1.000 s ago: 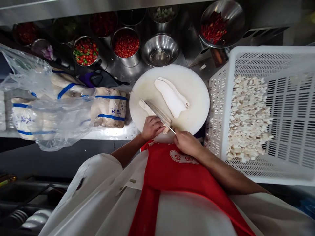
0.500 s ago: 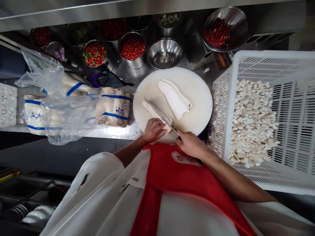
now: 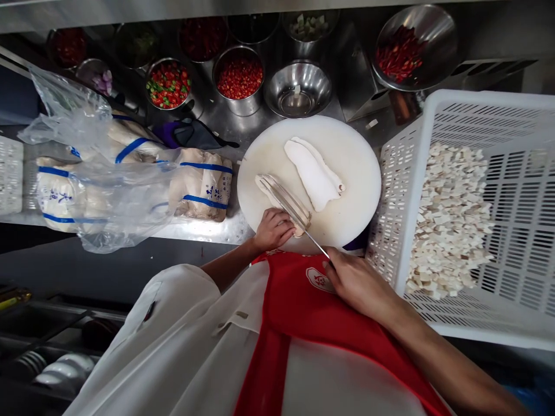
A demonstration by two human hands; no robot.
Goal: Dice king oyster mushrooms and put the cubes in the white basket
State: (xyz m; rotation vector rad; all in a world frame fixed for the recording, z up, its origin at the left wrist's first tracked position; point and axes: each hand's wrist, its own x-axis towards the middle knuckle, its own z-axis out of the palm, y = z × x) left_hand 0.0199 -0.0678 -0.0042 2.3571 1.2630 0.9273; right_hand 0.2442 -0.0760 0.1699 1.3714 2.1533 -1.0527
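Note:
On the round white cutting board (image 3: 355,167) lies a long pale mushroom piece (image 3: 269,193), partly cut lengthwise. My left hand (image 3: 274,229) presses on its near end with fingers bent together. A knife (image 3: 289,211) slants across the piece, its handle wrapped by my right hand (image 3: 353,280) at the board's near right edge. Farther up the board, two white mushroom slices (image 3: 313,173) rest one partly over the other, apart from the blade.
At the right, a white plastic basket (image 3: 410,202) holds many small pale pieces (image 3: 451,219). Bagged mushrooms (image 3: 203,185) lie at the left. Metal bowls, among them one of chopped red chillies (image 3: 240,78), line the back beneath a steel shelf edge (image 3: 173,14).
My right hand has drawn the knife back toward my body and to the right. My left hand stays on the mushroom piece. The camera view has shifted slightly.

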